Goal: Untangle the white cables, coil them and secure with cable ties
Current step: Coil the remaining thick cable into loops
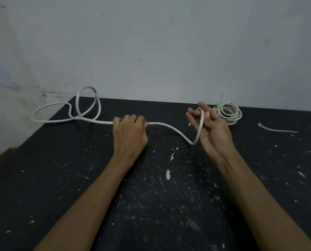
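A long white cable (171, 128) runs across the black table (151, 196). Its loose loops (85, 105) lie at the far left corner, partly past the table's edge. My left hand (129, 134) grips the cable from above, knuckles up. From there the cable dips, then rises across the palm of my right hand (214, 131). That hand is palm up with straight, spread fingers, and the cable's end hooks over a finger near the tips. A second white cable (228, 113), coiled and bound with a tie, lies just behind my right hand.
A loose white cable tie (276, 130) lies on the table at the far right. White specks and paint chips (172, 155) are scattered over the tabletop. A pale wall (151, 51) stands right behind the table's far edge.
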